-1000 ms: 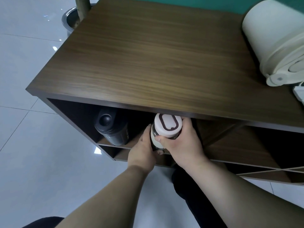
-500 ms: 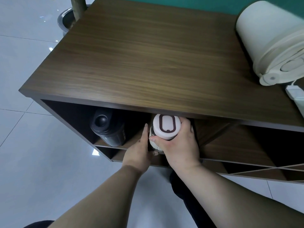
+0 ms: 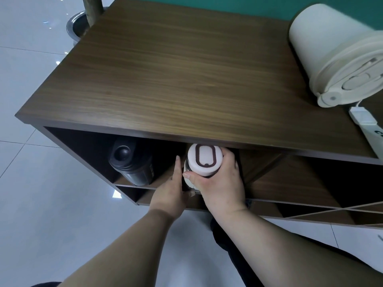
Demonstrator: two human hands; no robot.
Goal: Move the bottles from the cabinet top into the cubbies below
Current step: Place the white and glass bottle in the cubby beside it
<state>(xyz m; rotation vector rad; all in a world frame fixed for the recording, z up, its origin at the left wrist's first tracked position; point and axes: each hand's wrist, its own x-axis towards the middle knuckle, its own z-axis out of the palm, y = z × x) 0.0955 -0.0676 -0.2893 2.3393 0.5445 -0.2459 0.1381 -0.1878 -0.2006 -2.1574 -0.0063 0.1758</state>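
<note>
Not much has changed from half a second back: the white-capped bottle sits a touch deeper under the front edge of the cabinet top, and the hands have barely shifted, same grip as before. The camera has drifted a bit too.

Going left to right: at the upper left of the frame there's a shiny metal base [image 3: 75,27] on the floor tiles. The wooden cabinet [image 3: 176,75] fills the middle. In the left part of the top cubby, a black bottle [image 3: 132,162] stands upright on the shelf, its dark lid facing up toward the camera.

Next over, the left hand [image 3: 172,191] is flat and open, fingers straight, pressed against the left side of the white-capped bottle [image 3: 204,160] low down, steadying it rather than wrapping it. That bottle is at the mouth of the same top cubby, right at the centre of the frame, just under the lip of the top. Its long axis runs roughly vertical, cap up and facing the camera, bottom end hidden behind the hands.

The right hand [image 3: 221,183] is clenched around the bottle just below the cap, thumb across the front.

Far right on the cabinet top: a cream jug [image 3: 331,52] and a white power strip [image 3: 366,125].
</note>
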